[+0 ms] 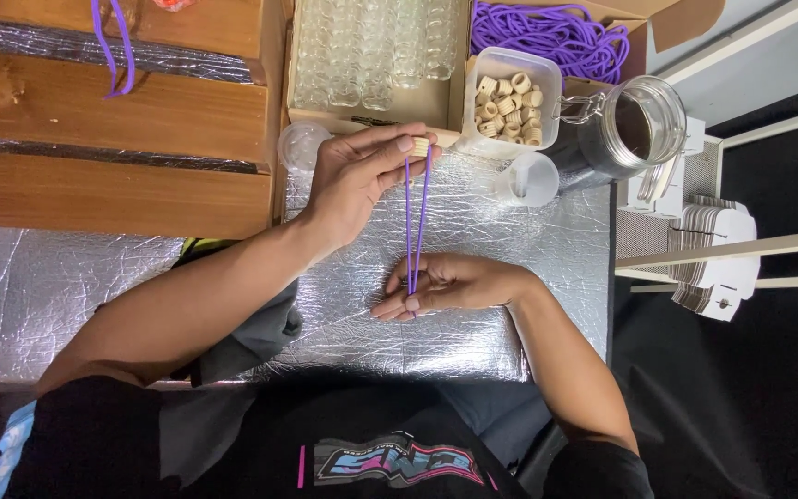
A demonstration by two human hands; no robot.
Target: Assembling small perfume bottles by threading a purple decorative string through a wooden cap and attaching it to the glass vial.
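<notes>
Covering the middle of the scene is a worktop wrapped in crinkled silver foil, with stepped wooden shelves at the far left. At the far edge stands a cardboard tray of small clear glass bottles, and to its right an open box holding a heap of purple cord. Right of that lies a glass clip-top jar on its side with dark contents, its mouth facing right. A clear plastic tub beside it is filled with small ribbed wooden beads, and a small clear cup sits just near of the tub; what it holds cannot be told.

Between the hands runs a doubled purple cord, its long axis going near to far, taut and almost straight. The left hand is at the far end, fingers pressed together and pinching a wooden bead at the top of the cord. The right hand lies nearer, resting on the foil, its fingers pinching the cord's near ends. So the bead lies straight away from the right hand, with the left hand already on it.
</notes>
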